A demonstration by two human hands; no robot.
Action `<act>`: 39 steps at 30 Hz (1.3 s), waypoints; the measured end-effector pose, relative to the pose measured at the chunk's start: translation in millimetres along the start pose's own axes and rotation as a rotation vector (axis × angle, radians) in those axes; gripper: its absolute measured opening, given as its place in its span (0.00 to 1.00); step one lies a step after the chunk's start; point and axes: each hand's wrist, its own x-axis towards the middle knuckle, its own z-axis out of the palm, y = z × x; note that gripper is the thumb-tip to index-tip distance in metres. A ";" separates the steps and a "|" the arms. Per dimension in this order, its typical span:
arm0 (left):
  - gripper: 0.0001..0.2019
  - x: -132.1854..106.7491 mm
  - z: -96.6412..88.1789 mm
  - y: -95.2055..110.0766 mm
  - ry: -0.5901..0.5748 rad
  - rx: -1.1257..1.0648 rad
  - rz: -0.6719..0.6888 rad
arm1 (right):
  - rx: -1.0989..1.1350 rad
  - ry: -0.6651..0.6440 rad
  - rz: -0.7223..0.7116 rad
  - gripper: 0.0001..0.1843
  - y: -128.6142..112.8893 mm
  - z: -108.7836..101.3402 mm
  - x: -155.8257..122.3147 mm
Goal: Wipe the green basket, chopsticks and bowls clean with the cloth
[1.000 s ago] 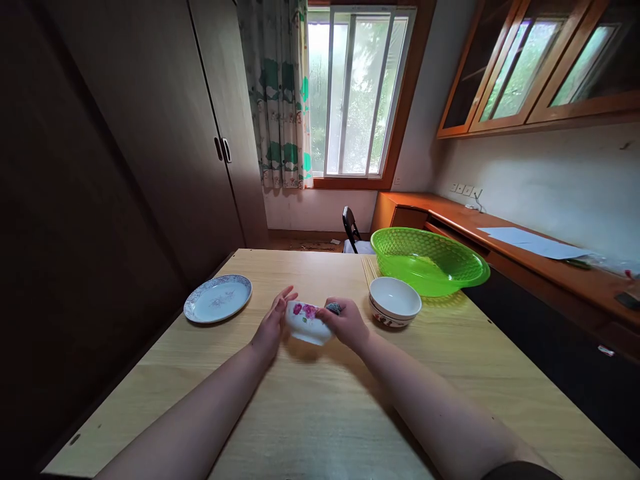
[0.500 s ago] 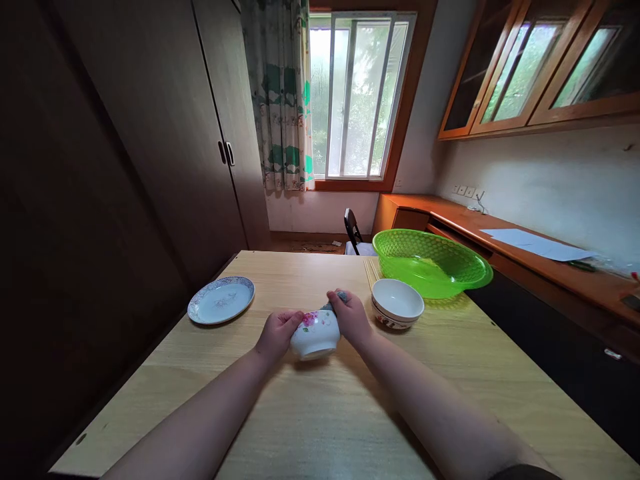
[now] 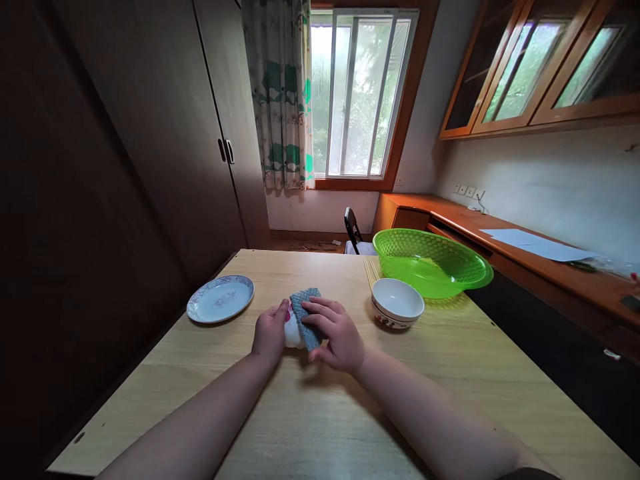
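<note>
A small white bowl with pink flowers (image 3: 291, 332) is held over the wooden table (image 3: 320, 413), mostly hidden. My left hand (image 3: 269, 333) grips its left side with fingers curled round it. My right hand (image 3: 336, 333) presses a blue-grey cloth (image 3: 305, 315) flat against the bowl, fingers stretched over the cloth and thumb beneath. Both hands sit near the middle of the table.
A blue-rimmed plate (image 3: 221, 298) lies at the left. A white bowl (image 3: 398, 302) stands to the right of my hands, with chopsticks (image 3: 370, 270) and a green plastic basket (image 3: 431, 261) behind it. A dark chair (image 3: 351, 229) stands beyond the table, a wooden counter (image 3: 525, 257) along the right wall.
My right hand has brought the cloth from behind the bowl over its near side, covering most of it. The left hand stays gripping the bowl's left side.
</note>
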 end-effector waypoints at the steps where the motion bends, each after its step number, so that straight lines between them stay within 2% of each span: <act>1: 0.25 -0.1 0.0 -0.3 0.007 -0.014 0.004 | 0.006 0.014 0.008 0.33 -1.1 1.0 -0.2; 5: 0.25 -5.7 2.2 0.0 -0.027 0.026 0.077 | -0.051 0.119 0.136 0.14 -7.4 7.5 -0.4; 7: 0.24 -10.3 3.9 -0.6 -0.056 0.056 0.108 | -0.110 0.141 0.172 0.17 -11.0 11.7 -1.1; 11: 0.22 -17.5 6.0 -2.2 -0.081 0.083 0.128 | -0.157 0.066 0.135 0.26 -9.0 16.3 -4.3; 13: 0.21 -19.3 6.6 -1.4 -0.108 0.044 0.131 | -0.130 0.055 0.125 0.27 -3.4 16.5 -6.2; 17: 0.20 -20.4 8.4 2.7 -0.155 -0.055 0.098 | -0.034 0.137 0.182 0.26 8.6 17.7 -9.4; 21: 0.21 -18.2 9.4 2.2 -0.110 -0.025 0.058 | -0.012 0.192 0.238 0.25 12.1 22.4 -12.0; 26: 0.23 -16.4 13.2 -0.4 -0.010 0.145 0.077 | -0.181 0.095 0.110 0.28 4.1 25.0 -11.4; 29: 0.23 -18.9 20.9 9.1 -0.007 0.247 0.140 | -0.259 0.051 0.082 0.28 -1.2 20.0 -7.0; 32: 0.23 -21.7 30.9 26.1 -0.025 0.298 0.187 | -0.223 0.078 0.110 0.28 -2.1 9.3 -1.0; 35: 0.24 -22.0 39.6 38.8 0.004 0.270 0.196 | -0.116 0.155 0.141 0.27 3.7 -1.4 4.0; 39: 0.22 -15.8 42.1 35.9 0.045 0.064 0.065 | 0.035 0.260 0.248 0.24 17.7 -3.7 5.2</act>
